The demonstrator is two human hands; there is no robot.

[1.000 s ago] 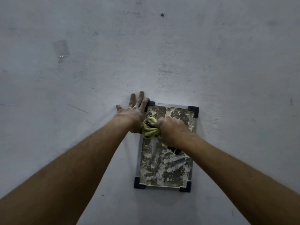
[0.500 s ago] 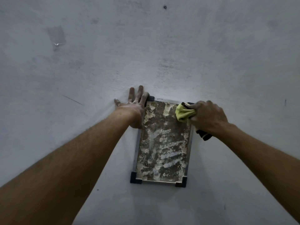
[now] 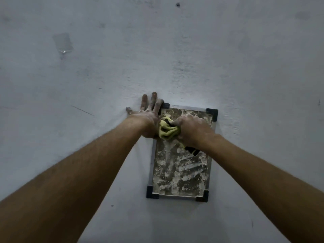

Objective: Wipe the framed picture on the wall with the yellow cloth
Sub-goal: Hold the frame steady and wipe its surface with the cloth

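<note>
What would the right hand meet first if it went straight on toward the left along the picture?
Probably the left hand, pressed flat by the framed picture's upper left corner. The right hand holds the yellow cloth, which already looks close to it.

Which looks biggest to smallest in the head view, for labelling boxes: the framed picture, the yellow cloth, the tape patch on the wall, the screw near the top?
1. framed picture
2. yellow cloth, partly hidden by the right hand; looks close to the tape patch, so that pair is unsure
3. screw
</note>
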